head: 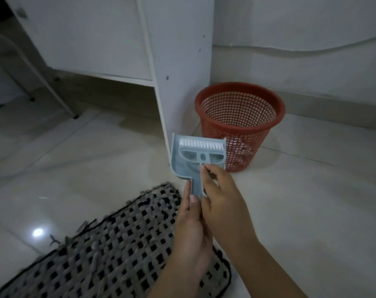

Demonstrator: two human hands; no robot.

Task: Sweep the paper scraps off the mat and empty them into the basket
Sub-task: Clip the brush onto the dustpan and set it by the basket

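Note:
A small light-blue dustpan [184, 163] is held up above the floor, with a matching blue brush [201, 150] with white bristles lying in it. My left hand [191, 224] grips the dustpan's handle from below. My right hand [220, 198] holds the brush's handle with its fingers. The red mesh basket [239, 123] stands just behind them on the tiles, with white scraps showing at its bottom through the mesh. The black-and-grey woven mat [109, 252] lies at the lower left; I see no scraps on it.
A white cabinet [178, 61] stands to the left of the basket, its side panel reaching the floor. Metal chair legs [60, 97] stand at the far left. Glossy floor tiles [311, 201] spread to the right, with a wall behind.

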